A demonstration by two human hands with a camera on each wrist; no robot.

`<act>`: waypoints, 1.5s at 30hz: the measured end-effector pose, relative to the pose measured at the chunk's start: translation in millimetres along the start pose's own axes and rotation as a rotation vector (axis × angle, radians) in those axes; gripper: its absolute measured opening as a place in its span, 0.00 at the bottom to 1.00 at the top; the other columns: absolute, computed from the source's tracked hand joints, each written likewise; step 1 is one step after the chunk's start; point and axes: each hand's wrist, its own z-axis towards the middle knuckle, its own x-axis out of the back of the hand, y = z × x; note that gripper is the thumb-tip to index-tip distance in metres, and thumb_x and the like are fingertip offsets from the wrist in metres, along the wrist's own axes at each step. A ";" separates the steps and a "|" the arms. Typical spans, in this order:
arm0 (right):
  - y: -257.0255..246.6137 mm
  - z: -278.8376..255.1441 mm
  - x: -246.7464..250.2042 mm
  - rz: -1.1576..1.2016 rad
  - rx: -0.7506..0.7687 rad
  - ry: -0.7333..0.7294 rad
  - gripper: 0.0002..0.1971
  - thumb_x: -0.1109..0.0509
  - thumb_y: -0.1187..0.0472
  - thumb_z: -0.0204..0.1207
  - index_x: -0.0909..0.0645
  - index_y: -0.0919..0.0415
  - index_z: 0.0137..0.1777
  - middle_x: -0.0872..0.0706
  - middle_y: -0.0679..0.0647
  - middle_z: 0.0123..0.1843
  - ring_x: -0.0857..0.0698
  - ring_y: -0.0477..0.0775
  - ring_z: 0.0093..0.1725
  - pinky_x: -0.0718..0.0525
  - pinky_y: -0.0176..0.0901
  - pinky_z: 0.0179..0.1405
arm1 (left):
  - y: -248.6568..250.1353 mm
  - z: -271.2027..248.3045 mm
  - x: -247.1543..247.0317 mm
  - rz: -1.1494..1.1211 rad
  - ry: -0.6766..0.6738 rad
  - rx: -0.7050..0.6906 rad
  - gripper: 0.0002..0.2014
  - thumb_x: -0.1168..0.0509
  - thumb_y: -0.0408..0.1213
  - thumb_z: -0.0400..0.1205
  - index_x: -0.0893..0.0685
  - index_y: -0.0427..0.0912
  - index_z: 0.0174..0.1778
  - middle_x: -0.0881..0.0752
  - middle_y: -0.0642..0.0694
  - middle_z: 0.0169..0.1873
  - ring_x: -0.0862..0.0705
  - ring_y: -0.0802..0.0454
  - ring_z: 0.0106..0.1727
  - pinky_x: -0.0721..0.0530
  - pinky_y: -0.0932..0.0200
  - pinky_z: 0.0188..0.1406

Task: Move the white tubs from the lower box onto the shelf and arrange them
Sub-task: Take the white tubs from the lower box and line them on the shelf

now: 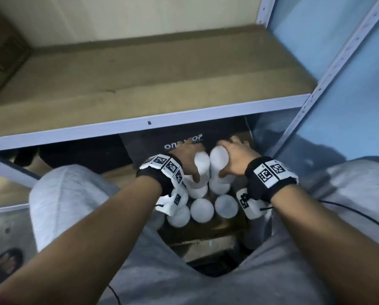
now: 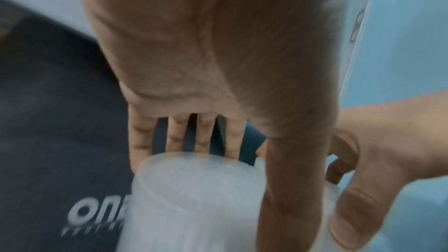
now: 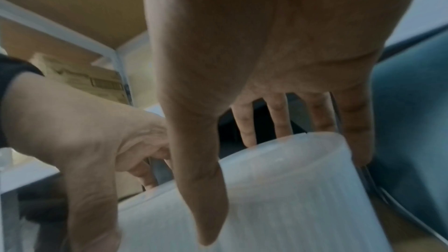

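Left hand (image 1: 187, 158) wrapped its fingers and thumb round one white tub (image 1: 200, 167), lifted above the box (image 1: 208, 230) under the shelf (image 1: 140, 89). Beside it, touching, the right hand (image 1: 234, 156) gripped a second tub (image 1: 219, 164). More tubs (image 1: 201, 210) stood in the box near its front edge.

Two hands are in view, the left hand (image 1: 189, 159) and the right hand (image 1: 234, 158), each holding one white tub. Seven white tubs (image 1: 201, 210) can be counted in all, standing in one cardboard box (image 1: 208, 231). One shelf (image 1: 140, 84) is above.
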 end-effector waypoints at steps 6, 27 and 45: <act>-25.2 -36.3 63.3 0.022 0.076 0.128 0.44 0.16 0.50 0.56 0.32 0.42 0.74 0.32 0.52 0.69 0.31 0.65 0.68 0.22 0.57 0.63 | 9.5 -34.3 72.8 0.011 0.085 -0.053 0.48 0.18 0.49 0.53 0.28 0.55 0.72 0.25 0.46 0.65 0.26 0.43 0.67 0.19 0.44 0.64; -68.4 26.1 161.2 0.306 0.164 0.357 0.40 0.17 0.50 0.51 0.21 0.41 0.68 0.29 0.48 0.76 0.31 0.60 0.76 0.27 0.55 0.74 | -21.1 -34.9 193.8 -0.222 0.377 -0.039 0.39 0.19 0.42 0.61 0.22 0.52 0.70 0.21 0.51 0.67 0.22 0.51 0.66 0.22 0.62 0.59; -67.7 17.2 154.3 0.142 0.165 0.432 0.28 0.26 0.47 0.71 0.25 0.43 0.72 0.35 0.46 0.79 0.41 0.60 0.79 0.45 0.61 0.79 | -22.6 -39.4 182.3 -0.074 0.484 0.001 0.29 0.28 0.52 0.72 0.26 0.58 0.70 0.30 0.53 0.73 0.35 0.47 0.75 0.34 0.45 0.75</act>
